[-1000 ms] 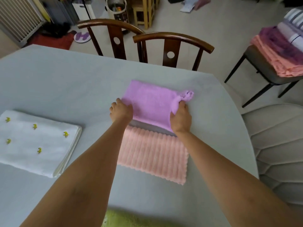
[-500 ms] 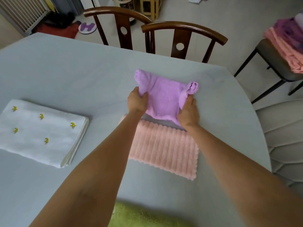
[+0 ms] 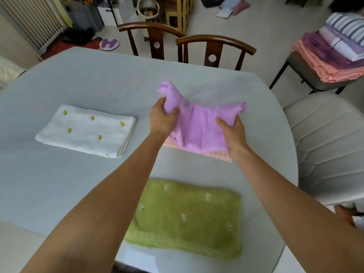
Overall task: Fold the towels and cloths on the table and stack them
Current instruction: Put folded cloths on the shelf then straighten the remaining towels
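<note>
White towel [image 3: 86, 131] with yellow motifs lies folded at counter [image 3: 98, 79] left. Left hand [image 3: 162, 118] clamps bunched corner of purple cloth [image 3: 197, 131]; right hand [image 3: 232, 131] pinches opposite edge, cloth lifted above pink cloth [image 3: 220, 155], mostly hidden beneath. Green towel [image 3: 187, 219] folded nearest person. Step apparently mid-fold of purple cloth; next move likely needs edges squared, then cloth laid flat onto pink one.

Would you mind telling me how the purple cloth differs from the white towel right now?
The purple cloth is bunched and lifted, gripped by the left hand and the right hand; the white towel lies folded flat on the table, untouched. The purple cloth is plain; the white towel carries small yellow motifs. Both are soft fabric.
</note>
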The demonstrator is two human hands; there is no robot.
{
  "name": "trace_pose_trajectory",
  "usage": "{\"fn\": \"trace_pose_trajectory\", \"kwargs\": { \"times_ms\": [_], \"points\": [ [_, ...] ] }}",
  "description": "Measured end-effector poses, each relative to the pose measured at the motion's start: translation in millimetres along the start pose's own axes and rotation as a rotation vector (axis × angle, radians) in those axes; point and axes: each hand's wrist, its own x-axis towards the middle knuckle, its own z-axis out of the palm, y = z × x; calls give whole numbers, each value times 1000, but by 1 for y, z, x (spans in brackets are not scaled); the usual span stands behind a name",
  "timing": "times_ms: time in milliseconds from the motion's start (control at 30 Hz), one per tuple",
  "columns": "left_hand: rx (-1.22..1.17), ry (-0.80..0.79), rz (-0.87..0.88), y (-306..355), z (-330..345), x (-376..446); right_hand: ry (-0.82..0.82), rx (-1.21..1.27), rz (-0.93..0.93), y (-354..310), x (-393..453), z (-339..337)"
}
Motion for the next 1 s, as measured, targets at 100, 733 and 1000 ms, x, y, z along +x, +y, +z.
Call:
{"fn": "trace_pose_trajectory", "kwargs": {
  "times_ms": [100, 733, 1000],
  "points": [
    [4, -41, -4, -9, -33, -59, 52, 6, 10, 6, -64, -9],
    [-8, -101, -113, -110, -122, -241, 130, -154, 2, 96, -265, -53],
    [325, -43, -428, -153, -119, -240, 194, -607, 182, 127, -263, -73]
  ]
}}
